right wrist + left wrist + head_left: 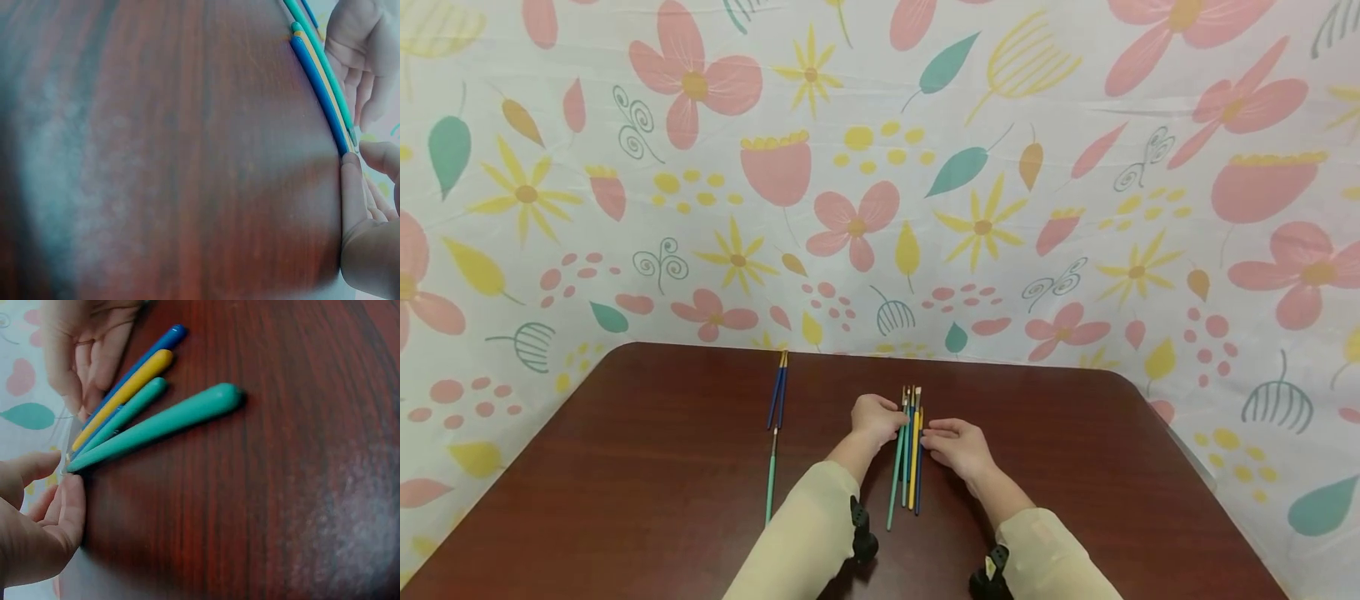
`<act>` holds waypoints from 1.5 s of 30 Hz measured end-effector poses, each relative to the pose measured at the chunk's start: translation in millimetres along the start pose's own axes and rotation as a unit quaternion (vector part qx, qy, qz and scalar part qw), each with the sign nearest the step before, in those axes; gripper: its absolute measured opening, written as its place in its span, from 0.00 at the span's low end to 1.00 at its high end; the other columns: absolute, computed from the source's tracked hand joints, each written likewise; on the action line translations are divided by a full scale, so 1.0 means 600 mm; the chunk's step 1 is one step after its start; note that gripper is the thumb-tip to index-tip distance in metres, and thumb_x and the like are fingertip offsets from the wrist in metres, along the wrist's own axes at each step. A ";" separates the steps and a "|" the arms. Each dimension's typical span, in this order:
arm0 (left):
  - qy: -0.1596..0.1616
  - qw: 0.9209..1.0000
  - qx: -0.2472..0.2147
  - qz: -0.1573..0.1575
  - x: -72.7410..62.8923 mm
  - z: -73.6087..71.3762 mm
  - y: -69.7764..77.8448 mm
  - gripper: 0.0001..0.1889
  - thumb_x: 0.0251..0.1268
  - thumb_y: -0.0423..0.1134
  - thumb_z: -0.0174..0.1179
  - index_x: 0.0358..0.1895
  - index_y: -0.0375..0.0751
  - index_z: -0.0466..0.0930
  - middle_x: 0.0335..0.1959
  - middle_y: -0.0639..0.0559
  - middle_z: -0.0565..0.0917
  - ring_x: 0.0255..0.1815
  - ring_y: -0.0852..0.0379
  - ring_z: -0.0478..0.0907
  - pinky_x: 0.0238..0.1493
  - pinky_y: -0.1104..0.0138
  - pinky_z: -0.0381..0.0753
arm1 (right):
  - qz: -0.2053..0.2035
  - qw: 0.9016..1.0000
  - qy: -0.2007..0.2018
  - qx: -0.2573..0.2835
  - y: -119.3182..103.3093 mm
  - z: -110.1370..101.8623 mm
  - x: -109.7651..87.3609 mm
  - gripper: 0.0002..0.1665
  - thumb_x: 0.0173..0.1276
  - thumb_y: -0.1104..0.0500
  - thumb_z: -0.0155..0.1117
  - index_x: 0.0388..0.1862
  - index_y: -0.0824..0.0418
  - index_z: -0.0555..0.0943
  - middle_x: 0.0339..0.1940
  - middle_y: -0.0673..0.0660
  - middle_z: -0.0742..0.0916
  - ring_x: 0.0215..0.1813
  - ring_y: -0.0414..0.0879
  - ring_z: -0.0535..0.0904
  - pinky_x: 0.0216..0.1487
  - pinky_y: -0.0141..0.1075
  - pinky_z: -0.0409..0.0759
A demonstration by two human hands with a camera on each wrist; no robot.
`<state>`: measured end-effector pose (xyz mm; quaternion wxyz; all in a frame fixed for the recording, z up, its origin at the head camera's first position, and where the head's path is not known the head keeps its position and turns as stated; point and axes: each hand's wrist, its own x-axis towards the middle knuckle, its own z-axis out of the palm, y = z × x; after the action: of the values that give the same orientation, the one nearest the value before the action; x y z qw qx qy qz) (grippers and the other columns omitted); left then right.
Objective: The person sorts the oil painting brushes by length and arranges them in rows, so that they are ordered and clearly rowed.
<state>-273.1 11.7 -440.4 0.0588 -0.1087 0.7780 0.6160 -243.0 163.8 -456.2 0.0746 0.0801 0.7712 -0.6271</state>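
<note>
Several paintbrushes lie side by side at the middle of the table, bristles toward the far edge. Outermost on the left is a green paintbrush [893, 492], slightly slanted; my left hand [876, 418] pinches it near the bristle end between thumb and fingers. Beside it lie another green brush [140, 401], a yellow brush [913, 467] and a dark blue brush [317, 87], with one more blue shaft partly hidden among them. At the right side of the bunch my right hand [958, 446] holds its fingers extended, fingertips right at the dark blue brush.
To the left, two blue brushes [777, 396] lie together near the back, with a green brush [771, 475] in front of them, partly covered by the left sleeve. The brown table [647, 467] ends at a flower-patterned cloth [857, 225]. Each wrist bears a black device.
</note>
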 end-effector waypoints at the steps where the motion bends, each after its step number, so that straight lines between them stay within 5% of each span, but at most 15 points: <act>1: 0.005 1.000 0.010 0.003 0.000 0.001 0.001 0.10 0.51 0.31 0.68 0.37 0.33 0.80 0.35 0.41 0.81 0.28 0.53 0.83 0.32 0.63 0.85 | 0.000 1.000 0.000 0.000 0.000 0.000 0.000 0.23 0.63 0.65 0.64 0.56 0.70 0.75 0.50 0.67 0.84 0.45 0.47 0.84 0.49 0.44 0.83; 10: 0.034 0.996 0.074 0.021 0.001 0.010 0.004 0.06 0.51 0.31 0.68 0.31 0.37 0.80 0.30 0.45 0.80 0.22 0.56 0.77 0.22 0.67 0.79 | -0.002 1.000 0.000 0.000 -0.001 -0.001 -0.001 0.23 0.62 0.64 0.64 0.56 0.70 0.74 0.50 0.67 0.84 0.45 0.47 0.84 0.50 0.45 0.83; 30: -0.018 0.998 -0.054 -0.004 0.004 -0.024 -0.013 0.07 0.57 0.31 0.62 0.38 0.31 0.81 0.30 0.45 0.83 0.25 0.58 0.78 0.29 0.66 0.84 | -0.006 1.000 -0.005 0.006 0.003 0.006 -0.003 0.23 0.62 0.65 0.64 0.56 0.71 0.75 0.51 0.68 0.84 0.46 0.49 0.83 0.50 0.45 0.83; 45: -0.047 0.997 -0.052 0.017 0.001 -0.070 -0.001 0.16 0.62 0.34 0.55 0.51 0.29 0.78 0.36 0.44 0.82 0.30 0.57 0.78 0.33 0.66 0.84 | -0.007 1.000 -0.007 0.000 -0.004 -0.002 -0.008 0.24 0.63 0.64 0.64 0.56 0.71 0.74 0.51 0.68 0.83 0.46 0.47 0.83 0.52 0.47 0.82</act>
<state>-271.5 -29.2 -431.1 0.0792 -0.0695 0.7428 0.6612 -239.1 164.5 -452.4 0.0752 0.0703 0.7712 -0.6282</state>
